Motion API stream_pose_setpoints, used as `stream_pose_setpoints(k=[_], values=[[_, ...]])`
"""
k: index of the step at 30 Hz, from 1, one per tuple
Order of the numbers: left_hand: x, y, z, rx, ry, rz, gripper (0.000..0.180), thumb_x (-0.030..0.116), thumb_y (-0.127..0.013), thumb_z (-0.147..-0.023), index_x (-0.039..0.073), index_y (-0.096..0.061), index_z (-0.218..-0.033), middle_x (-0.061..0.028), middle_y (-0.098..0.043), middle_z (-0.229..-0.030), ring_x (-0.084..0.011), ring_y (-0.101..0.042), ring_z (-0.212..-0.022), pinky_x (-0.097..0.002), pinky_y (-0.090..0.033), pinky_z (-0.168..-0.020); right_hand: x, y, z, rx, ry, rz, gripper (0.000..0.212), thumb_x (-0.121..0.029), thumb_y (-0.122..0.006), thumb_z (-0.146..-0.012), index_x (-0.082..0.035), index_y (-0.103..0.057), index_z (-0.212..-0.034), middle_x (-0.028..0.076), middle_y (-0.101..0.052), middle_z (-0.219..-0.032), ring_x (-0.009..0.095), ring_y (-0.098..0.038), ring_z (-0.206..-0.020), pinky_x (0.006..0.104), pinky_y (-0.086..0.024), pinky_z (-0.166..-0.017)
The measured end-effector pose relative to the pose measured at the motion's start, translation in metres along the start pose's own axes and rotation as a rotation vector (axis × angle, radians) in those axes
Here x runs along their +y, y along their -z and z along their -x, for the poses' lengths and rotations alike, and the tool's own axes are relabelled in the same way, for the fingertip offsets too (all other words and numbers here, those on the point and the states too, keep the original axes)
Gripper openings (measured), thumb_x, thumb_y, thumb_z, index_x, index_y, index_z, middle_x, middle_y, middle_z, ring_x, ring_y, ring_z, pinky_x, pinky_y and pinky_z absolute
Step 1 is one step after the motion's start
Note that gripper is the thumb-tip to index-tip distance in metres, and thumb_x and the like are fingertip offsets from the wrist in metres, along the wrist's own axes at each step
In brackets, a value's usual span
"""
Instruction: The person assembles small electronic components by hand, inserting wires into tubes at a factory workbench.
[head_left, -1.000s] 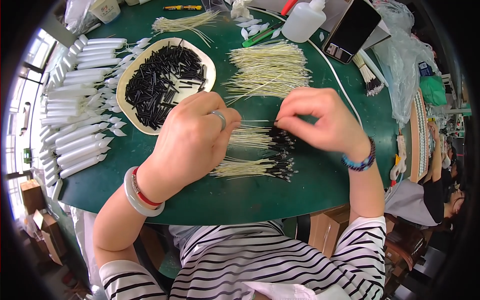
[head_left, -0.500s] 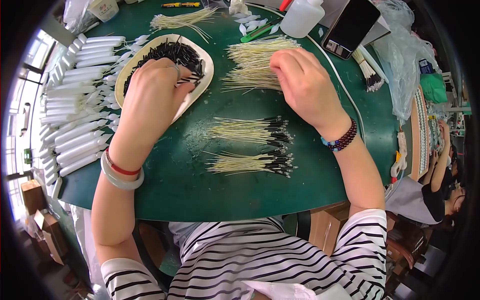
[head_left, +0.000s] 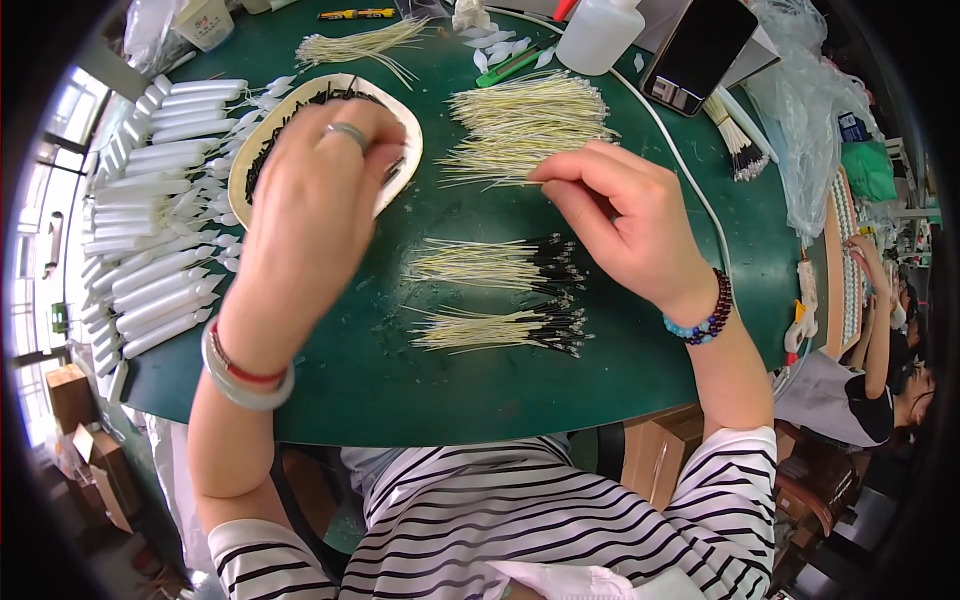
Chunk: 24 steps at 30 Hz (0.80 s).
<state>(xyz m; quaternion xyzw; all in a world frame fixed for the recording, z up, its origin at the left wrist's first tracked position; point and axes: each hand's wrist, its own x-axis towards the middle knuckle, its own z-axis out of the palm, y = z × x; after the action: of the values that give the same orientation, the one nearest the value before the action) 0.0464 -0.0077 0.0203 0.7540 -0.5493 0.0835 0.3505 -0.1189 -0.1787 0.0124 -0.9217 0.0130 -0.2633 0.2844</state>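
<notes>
Motion blurs my left hand [head_left: 325, 180], which is over a cream tray [head_left: 412, 160] of short black tubes [head_left: 262, 160]. Its thumb and fingers are closed, with a dark tube piece showing at the tips. My right hand [head_left: 630, 210] is pinched at the lower edge of a large spread of pale yellow wires [head_left: 530, 120]; a thin wire seems to end between its fingertips. Closer to me lie two bundles of wires with black sleeves on their right ends, an upper bundle [head_left: 480, 264] and a lower bundle [head_left: 480, 328].
White candle-shaped pieces [head_left: 165, 270] fill the table's left side. At the back are another wire bunch [head_left: 360, 45], a green cutter [head_left: 515, 65], a white bottle [head_left: 600, 38] and a phone [head_left: 700, 55]. A white cable [head_left: 690, 180] runs down the right. Another person [head_left: 870, 300] sits at far right.
My left hand has shifted right and slightly nearer over the tray, its fingers lifted toward the rim. My right hand has come down off the wire spread to its lower edge, rotating as it moved.
</notes>
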Motion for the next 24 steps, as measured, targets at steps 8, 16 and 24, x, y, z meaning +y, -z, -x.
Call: stream_pose_setpoints(k=[8, 16, 24], values=[[0.022, -0.013, 0.017, -0.255, 0.237, 0.701, 0.015, -0.008, -0.058, -0.085, -0.004, -0.064, -0.098, -0.0063, -0.062, -0.092, -0.0098, -0.056, -0.082, -0.0219, -0.045, -0.073, -0.018, 0.006, 0.0, -0.05, -0.076, -0.158, 0.007, -0.002, -0.064, -0.081, -0.003, -0.067, -0.088, 0.007, -0.059, -0.069, 0.016, -0.055, -0.058, 0.026, -0.042, -0.051], [0.023, -0.012, 0.015, -0.248, 0.159, 0.673, 0.013, -0.008, -0.059, -0.083, -0.003, -0.066, -0.093, -0.0065, -0.063, -0.091, -0.0129, -0.057, -0.082, -0.0237, -0.045, -0.072, -0.017, 0.005, 0.0, -0.044, -0.124, -0.25, 0.006, -0.001, -0.063, -0.08, -0.002, -0.068, -0.084, 0.006, -0.056, -0.064, 0.013, -0.051, -0.053, 0.0248, -0.039, -0.048], [0.022, -0.012, 0.015, -0.201, 0.037, 0.57, 0.014, -0.007, -0.062, -0.079, -0.001, -0.067, -0.09, -0.0072, -0.064, -0.085, -0.0167, -0.058, -0.078, -0.026, -0.046, -0.069, -0.022, 0.007, 0.0, -0.054, -0.147, -0.229, 0.006, -0.002, -0.064, -0.077, -0.002, -0.067, -0.082, 0.006, -0.055, -0.062, 0.013, -0.05, -0.051, 0.0249, -0.038, -0.046]])
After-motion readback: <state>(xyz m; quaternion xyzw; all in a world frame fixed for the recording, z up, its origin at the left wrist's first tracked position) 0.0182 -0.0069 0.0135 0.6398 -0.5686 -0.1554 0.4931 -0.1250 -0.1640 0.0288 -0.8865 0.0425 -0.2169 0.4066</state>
